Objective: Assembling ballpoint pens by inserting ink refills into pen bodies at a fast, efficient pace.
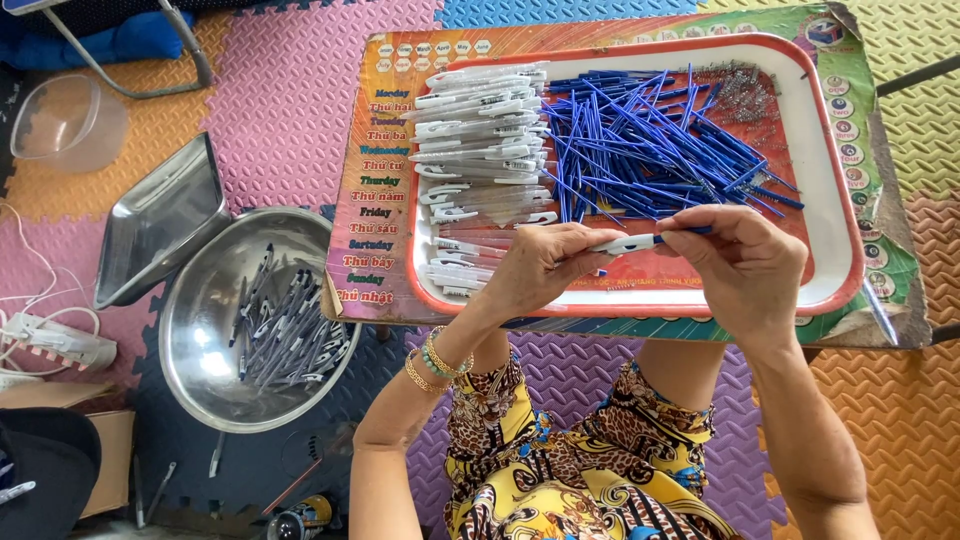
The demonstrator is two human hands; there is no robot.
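A white pen barrel [622, 243] is pinched in the left hand [545, 265], fingers closed, while a blue refill [685, 233], gripped by the right hand [745, 265], is best kept aligned.

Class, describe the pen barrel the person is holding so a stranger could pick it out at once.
Start at the red-rimmed white tray on the low table. At its near edge, the left hand grips a white pen barrel while the right hand holds a blue refill at its end. Only this barrel is lifted off the stack.
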